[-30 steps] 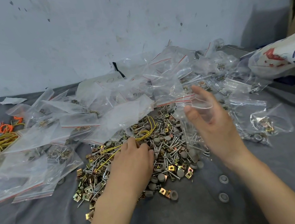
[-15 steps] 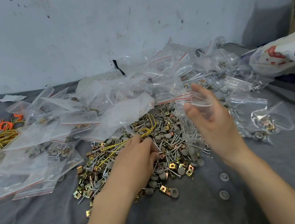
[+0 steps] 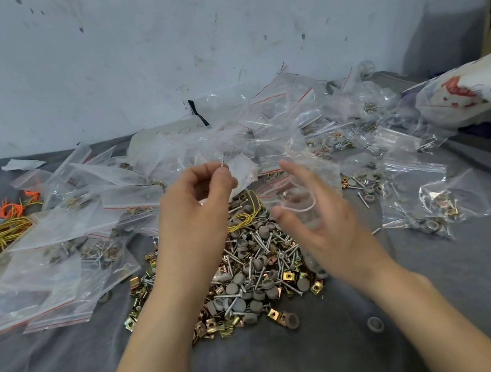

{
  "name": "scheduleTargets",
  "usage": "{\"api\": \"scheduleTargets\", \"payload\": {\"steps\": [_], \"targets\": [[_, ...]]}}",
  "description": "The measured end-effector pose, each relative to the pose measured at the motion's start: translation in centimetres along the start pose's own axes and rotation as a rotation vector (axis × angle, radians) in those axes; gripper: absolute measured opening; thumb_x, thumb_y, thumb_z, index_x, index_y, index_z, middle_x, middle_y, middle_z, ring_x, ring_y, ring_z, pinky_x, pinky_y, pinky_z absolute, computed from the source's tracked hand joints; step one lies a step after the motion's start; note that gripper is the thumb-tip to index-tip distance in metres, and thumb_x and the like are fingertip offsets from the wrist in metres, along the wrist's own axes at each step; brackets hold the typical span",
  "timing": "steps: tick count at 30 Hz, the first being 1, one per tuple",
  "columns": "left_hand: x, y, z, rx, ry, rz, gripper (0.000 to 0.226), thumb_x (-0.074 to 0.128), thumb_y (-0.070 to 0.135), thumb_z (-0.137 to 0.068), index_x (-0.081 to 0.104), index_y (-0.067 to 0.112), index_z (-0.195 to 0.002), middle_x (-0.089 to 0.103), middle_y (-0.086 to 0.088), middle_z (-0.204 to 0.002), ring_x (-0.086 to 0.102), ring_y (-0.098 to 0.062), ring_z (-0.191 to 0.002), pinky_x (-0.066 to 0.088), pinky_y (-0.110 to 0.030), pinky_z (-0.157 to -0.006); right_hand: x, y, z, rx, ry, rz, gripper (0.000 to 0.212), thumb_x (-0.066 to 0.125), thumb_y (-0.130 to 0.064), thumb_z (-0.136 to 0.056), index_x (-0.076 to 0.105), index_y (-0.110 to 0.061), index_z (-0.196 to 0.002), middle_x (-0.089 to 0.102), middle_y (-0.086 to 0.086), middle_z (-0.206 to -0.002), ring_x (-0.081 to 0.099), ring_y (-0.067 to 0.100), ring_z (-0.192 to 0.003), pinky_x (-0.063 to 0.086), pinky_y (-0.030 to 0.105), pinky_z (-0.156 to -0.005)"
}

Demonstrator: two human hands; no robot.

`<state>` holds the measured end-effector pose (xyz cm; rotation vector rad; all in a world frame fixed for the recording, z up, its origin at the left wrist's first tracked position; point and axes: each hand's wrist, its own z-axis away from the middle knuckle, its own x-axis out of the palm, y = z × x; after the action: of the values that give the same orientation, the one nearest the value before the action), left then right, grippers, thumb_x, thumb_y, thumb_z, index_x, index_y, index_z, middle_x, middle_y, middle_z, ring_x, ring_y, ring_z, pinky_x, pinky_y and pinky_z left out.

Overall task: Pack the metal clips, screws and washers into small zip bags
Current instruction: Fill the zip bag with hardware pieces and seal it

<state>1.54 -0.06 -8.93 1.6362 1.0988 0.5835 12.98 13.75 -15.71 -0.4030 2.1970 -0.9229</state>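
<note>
A thin silver screw (image 3: 224, 164) stands upright, pinched at the left hand's (image 3: 197, 211) fingertips. A clear zip bag (image 3: 300, 201), mouth open, hangs in the right hand (image 3: 326, 228). Beneath both hands lies a mixed heap (image 3: 257, 275) of brass clips, screws and grey washers.

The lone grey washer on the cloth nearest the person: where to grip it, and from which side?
Pinch its outer rim from straight above, a fingertip on each side. The washer lies flat, hole up, apart from the pile, so probably nothing blocks the rim.

Left hand (image 3: 195, 199) raised, fingers pinched together; right hand (image 3: 315, 220) beside it, fingers loosely curled.
</note>
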Motion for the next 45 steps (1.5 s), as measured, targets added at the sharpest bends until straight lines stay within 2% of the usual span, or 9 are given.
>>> {"api": "scheduleTargets", "payload": {"steps": [6, 15, 19, 23, 28, 31, 36, 41, 45], "targets": [[-0.2, 0.8, 0.4, 0.041, 0.014, 0.049, 0.008, 0.063, 0.03, -0.094, 0.069, 0.026, -0.091, 0.064, 0.013, -0.074, 0.055, 0.004, -0.065, 0.045, -0.009, -0.059, 0.7, -0.3, 0.3, -0.028, -0.052, 0.023, 0.066, 0.051, -0.069, -0.095, 0.022, -0.052, -0.152, 0.04, -0.028, -0.146, 0.049, 0.001, -0.131, 0.055, 0.045, -0.098], [0.7, 0.5, 0.9, 0.076, -0.285, -0.093, 0.009, 0.062, 0.022, -0.094, 0.068, 0.029, -0.095, 0.072, 0.015, -0.086, 0.066, 0.001, -0.075, 0.048, -0.01, -0.064, 0.6, -0.1, 0.3, -0.053, -0.095, 0.063, 0.069, 0.052, -0.067, -0.095, 0.023, -0.046, -0.154, 0.042, -0.024, -0.146, 0.052, 0.005, -0.127, 0.056, 0.046, -0.093], [0.5, 0.4, 0.9, 0.101, -0.262, -0.123, 0.012, 0.06, 0.028, -0.096, 0.065, 0.034, -0.106, 0.067, 0.026, -0.093, 0.064, 0.006, -0.079, 0.043, -0.005, -0.062, 0.5, 0.1, 0.2, -0.038, -0.071, 0.04, 0.068, 0.051, -0.068, -0.094, 0.024, -0.048, -0.153, 0.041, -0.026, -0.147, 0.052, 0.004, -0.128, 0.056, 0.047, -0.093], [-0.9, 0.2, 0.2, 0.061, -0.185, -0.139, 0.013, 0.056, 0.032, -0.097, 0.063, 0.036, -0.108, 0.071, 0.013, -0.093, 0.066, -0.001, -0.081, 0.048, -0.012, -0.059, 0.2, 0.0, 0.3, -0.022, -0.056, 0.038, 0.067, 0.048, -0.072, -0.094, 0.022, -0.05, -0.152, 0.042, -0.029, -0.148, 0.05, 0.001, -0.13, 0.055, 0.045, -0.096], [-3.0, -1.7, -0.2, -0.056, -0.347, -0.545, 0.018, 0.05, 0.042, -0.097, 0.058, 0.036, -0.113, 0.065, 0.013, -0.099, 0.063, -0.002, -0.085, 0.052, -0.023, -0.066, -0.5, 0.0, 0.2, -0.013, -0.02, 0.024, 0.06, 0.049, -0.071, -0.093, 0.023, -0.061, -0.146, 0.028, -0.057, -0.135, 0.043, -0.007, -0.135, 0.048, 0.034, -0.107], [-3.6, -3.1, 0.1, -0.09, -0.508, -0.77, 0.02, 0.051, 0.041, -0.099, 0.06, 0.033, -0.114, 0.063, 0.015, -0.099, 0.06, 0.001, -0.085, 0.05, -0.019, -0.071, -1.0, 0.2, 0.0, 0.013, 0.027, -0.007, 0.063, 0.049, -0.074, -0.091, 0.026, -0.056, -0.147, 0.028, -0.059, -0.131, 0.036, -0.016, -0.136, 0.035, 0.015, -0.109], [-3.4, -4.2, 0.7, -0.173, -0.659, -0.903, 0.02, 0.055, 0.045, -0.097, 0.059, 0.034, -0.113, 0.061, 0.017, -0.096, 0.059, 0.001, -0.084, 0.048, -0.022, -0.072, -1.4, 0.3, -0.2, 0.076, 0.088, -0.101, 0.065, 0.051, -0.076, -0.087, 0.034, -0.053, -0.146, 0.037, -0.054, -0.13, 0.043, -0.005, -0.136, 0.043, 0.04, -0.113], [-1.6, -4.2, 1.5, -0.159, -0.66, -1.015, 0.027, 0.054, 0.054, -0.094, 0.064, 0.029, -0.101, 0.063, 0.01, -0.1, 0.06, -0.01, -0.093, 0.053, -0.034, -0.085, -1.7, -0.1, -0.3, 0.069, 0.121, -0.124, 0.053, 0.052, -0.077, -0.086, 0.033, -0.069, -0.136, 0.039, -0.054, -0.13, 0.043, -0.006, -0.136, 0.044, 0.044, -0.112], [-0.3, -4.0, 2.3, -0.09, -0.619, -1.168, 0.025, 0.053, 0.047, -0.096, 0.062, 0.027, -0.106, 0.057, 0.001, -0.115, 0.048, -0.021, -0.116, 0.046, -0.041, -0.098, -1.7, 0.1, -0.4, 0.074, 0.131, -0.152, 0.058, 0.053, -0.076, -0.087, 0.034, -0.063, -0.141, 0.037, -0.047, -0.139, 0.044, -0.002, -0.137, 0.044, 0.047, -0.112]]}}
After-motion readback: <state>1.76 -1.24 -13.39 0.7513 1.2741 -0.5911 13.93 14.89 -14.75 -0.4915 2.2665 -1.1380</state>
